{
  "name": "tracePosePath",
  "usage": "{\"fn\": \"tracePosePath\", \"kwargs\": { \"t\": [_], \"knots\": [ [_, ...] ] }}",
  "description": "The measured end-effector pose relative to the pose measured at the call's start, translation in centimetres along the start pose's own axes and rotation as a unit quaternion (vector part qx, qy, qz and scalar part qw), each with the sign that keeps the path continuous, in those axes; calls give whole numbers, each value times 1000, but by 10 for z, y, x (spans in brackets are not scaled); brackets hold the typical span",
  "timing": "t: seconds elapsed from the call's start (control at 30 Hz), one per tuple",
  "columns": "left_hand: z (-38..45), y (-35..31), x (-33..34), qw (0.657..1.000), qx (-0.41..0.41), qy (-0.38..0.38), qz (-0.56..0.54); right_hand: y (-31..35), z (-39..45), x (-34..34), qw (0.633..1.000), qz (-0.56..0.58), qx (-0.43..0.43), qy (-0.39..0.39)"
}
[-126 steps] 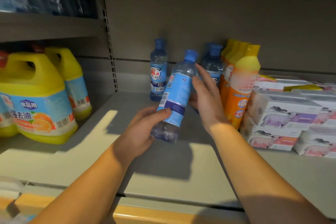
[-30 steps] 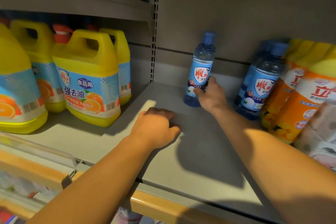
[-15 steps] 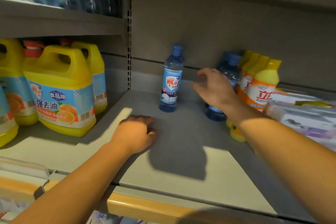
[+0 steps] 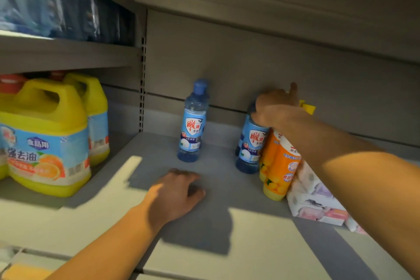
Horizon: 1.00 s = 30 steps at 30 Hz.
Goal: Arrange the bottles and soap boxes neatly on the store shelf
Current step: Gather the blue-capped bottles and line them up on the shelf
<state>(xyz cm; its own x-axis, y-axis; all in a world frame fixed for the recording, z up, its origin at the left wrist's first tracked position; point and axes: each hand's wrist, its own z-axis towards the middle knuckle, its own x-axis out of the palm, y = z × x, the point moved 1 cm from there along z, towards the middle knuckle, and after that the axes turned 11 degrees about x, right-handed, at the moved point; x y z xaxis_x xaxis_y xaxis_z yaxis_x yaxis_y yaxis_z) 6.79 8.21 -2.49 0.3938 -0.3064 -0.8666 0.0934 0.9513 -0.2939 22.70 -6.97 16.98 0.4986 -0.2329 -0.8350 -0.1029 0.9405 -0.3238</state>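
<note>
A clear blue bottle [image 4: 193,125] with a blue label stands upright alone near the back of the grey shelf [image 4: 227,188]. To its right stands a second blue bottle [image 4: 250,145]. My right hand [image 4: 277,107] is over its top and grips its neck, hiding the cap, with one finger sticking up. Orange bottles with yellow caps [image 4: 279,166] stand tight against this bottle's right side. White soap boxes [image 4: 316,202] are stacked right of them, partly hidden by my right forearm. My left hand [image 4: 175,193] rests on the shelf in front of the lone bottle, fingers loosely bent, holding nothing.
Large yellow detergent jugs [image 4: 45,138] fill the neighbouring bay on the left. A perforated upright post [image 4: 142,88] divides the bays. The upper shelf [image 4: 68,52] carries dark blue wrapped packs. The shelf's front edge runs along the bottom of the view.
My right hand let go of the lone blue bottle a second ago, moved right and now grips the top of the second blue bottle. My left hand stayed on the shelf.
</note>
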Motion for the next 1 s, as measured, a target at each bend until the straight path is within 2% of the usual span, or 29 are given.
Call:
{"fn": "tracePosePath", "kwargs": {
  "t": [0.07, 0.13, 0.3, 0.4, 0.5, 0.63, 0.77, 0.87, 0.9, 0.93, 0.97, 1.0],
  "knots": [
    [1, 0, 0, 1000, 3, -3, -4, 6, -1, -1, 999, 21, -5, -29],
    [1, 0, 0, 1000, 0, -3, -13, 10, -6, -1, 991, 118, -2, -59],
    [-1, 2, -1, 999, -2, -25, -43, 21, -33, 7, 939, 333, -43, -79],
    [-4, 2, -5, 992, -15, -80, -97, 21, -48, 3, 917, 378, -63, -108],
    [-8, -1, -9, 965, -2, -161, -209, 16, -60, -7, 878, 454, -59, -137],
    [-16, -16, -21, 931, 64, -196, -301, 22, -75, -21, 809, 579, -17, -101],
    [-18, -19, -26, 929, 37, -219, -295, 34, -85, -22, 766, 637, -2, -84],
    [-19, -19, -28, 918, 35, -204, -338, 34, -87, -15, 726, 686, -4, -51],
    [-19, -19, -29, 911, 37, -191, -364, 35, -89, -11, 704, 710, 0, -21],
    [-20, -20, -30, 903, 40, -171, -393, 37, -93, -3, 667, 744, 6, 28],
    [-19, -20, -31, 891, 42, -149, -427, 40, -97, 6, 608, 787, 5, 100],
    [-19, -21, -32, 876, 41, -126, -464, 45, -102, 18, 534, 825, -7, 183]
  ]
}}
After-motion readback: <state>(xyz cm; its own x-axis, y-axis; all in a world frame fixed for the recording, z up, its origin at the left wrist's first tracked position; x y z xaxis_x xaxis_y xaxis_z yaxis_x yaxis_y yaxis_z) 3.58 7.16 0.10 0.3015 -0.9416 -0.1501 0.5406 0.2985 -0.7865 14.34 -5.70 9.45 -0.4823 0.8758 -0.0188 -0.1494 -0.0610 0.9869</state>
